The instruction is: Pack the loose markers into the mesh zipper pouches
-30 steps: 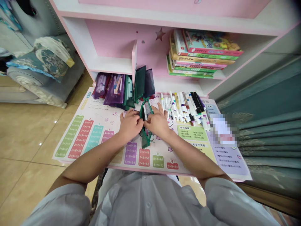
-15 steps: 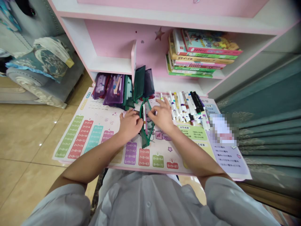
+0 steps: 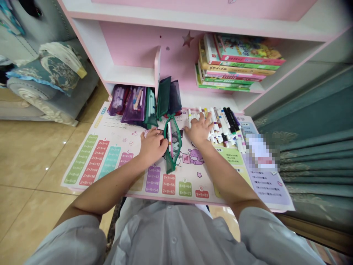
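A green mesh zip pouch lies unzipped on the desk, its mouth spread, with markers inside. My left hand pinches the pouch's left edge, fingers closed. Over on the right, my right hand has its fingers spread on the left side of a pile of white-barrelled markers. No marker is visibly gripped there; what lies under the palm is hidden.
Filled purple pouches, a green pouch and a dark pouch stand at the back by the pink shelf divider. Stacked books sit on the shelf. A blurred pale object lies at right on the printed mat.
My right hand has moved right, from beside the pouch's opening to the marker pile, and its fingers have spread. My left hand stays at the pouch.
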The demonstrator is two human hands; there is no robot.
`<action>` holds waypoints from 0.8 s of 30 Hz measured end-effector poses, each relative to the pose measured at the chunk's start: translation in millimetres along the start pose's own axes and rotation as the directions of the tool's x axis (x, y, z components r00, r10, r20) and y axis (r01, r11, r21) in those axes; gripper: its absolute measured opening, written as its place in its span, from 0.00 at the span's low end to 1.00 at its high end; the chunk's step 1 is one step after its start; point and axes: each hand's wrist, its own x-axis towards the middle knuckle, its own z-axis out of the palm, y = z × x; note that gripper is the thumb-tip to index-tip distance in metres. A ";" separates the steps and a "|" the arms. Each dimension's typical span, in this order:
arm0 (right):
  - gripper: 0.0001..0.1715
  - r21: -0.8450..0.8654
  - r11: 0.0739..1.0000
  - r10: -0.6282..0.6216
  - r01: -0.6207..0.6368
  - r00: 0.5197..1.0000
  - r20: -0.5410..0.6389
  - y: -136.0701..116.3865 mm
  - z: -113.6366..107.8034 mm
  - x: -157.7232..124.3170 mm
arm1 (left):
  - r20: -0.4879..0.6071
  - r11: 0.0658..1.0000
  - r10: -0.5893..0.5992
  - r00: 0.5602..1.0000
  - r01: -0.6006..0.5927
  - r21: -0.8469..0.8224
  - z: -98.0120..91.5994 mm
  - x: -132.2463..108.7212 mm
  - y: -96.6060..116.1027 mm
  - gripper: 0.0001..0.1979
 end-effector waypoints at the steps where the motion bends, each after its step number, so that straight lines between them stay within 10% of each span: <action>1: 0.21 -0.003 1.000 0.007 -0.007 1.000 -0.006 0.4 0.5 0.6 | 0.002 1.000 0.000 1.000 0.000 0.000 -0.2 -0.1 0.4 0.17; 14: 0.22 -0.018 0.999 -0.035 0.036 0.999 0.031 5.4 7.2 4.9 | -0.013 1.000 -0.009 1.000 0.008 -0.022 -0.1 -0.5 2.0 0.15; 24: 0.11 0.259 0.963 -0.070 0.080 0.996 -0.048 -18.4 -53.1 -17.7 | 0.008 1.000 -0.010 1.000 0.010 -0.004 -3.1 -0.3 3.0 0.16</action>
